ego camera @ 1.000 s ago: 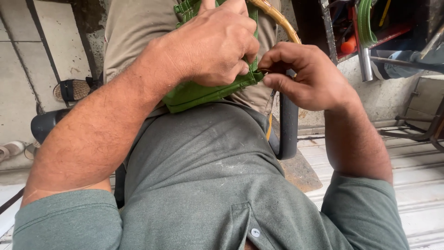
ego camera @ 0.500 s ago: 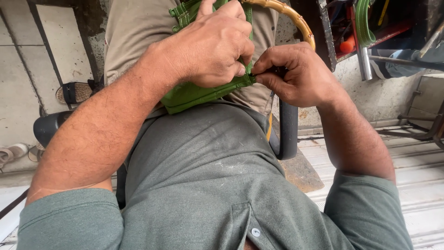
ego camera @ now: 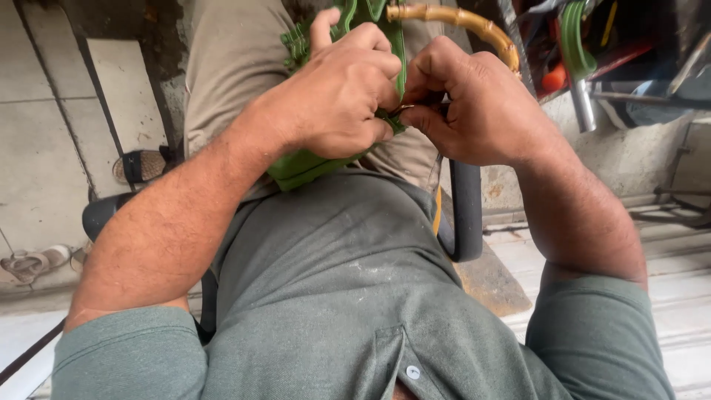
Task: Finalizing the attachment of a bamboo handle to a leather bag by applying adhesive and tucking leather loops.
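Green plastic, a flat moulded part with ribbed edges, lies on the person's lap against the grey shirt, its long axis running from the belly up and away toward the knees. The left hand wraps over it from the left, its grip clenched on the part, thumb raised along the far edge and knuckles turned toward the right hand. The right hand comes in from the other side; its thumb and forefinger are pinched together on something small and dark right at the part's right edge, too tiny to make out. Both hands touch at that spot, so the small piece sits between them, nearer the right fingertips. A curved cane handle arches just beyond the right knuckles, apart from them.
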